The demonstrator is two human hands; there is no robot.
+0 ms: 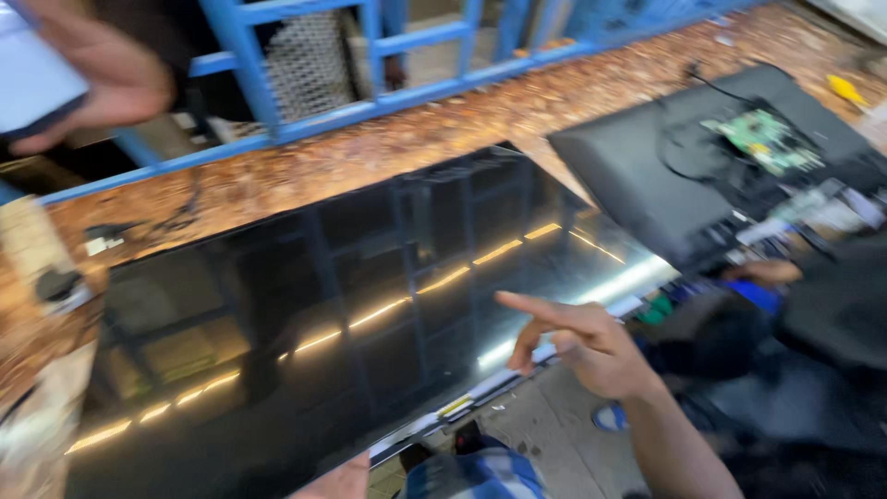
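Loosely, right hand (591,346) points over the glossy black panel (305,323), holding nothing.

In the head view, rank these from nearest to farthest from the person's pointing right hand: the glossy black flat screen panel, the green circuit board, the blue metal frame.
Measured from the right hand:
1. Glossy black flat screen panel, lying directly under and left of the pointing finger.
2. Green circuit board, up and to the right, on the dark back cover.
3. Blue metal frame, far upper left, beyond the speckled counter.
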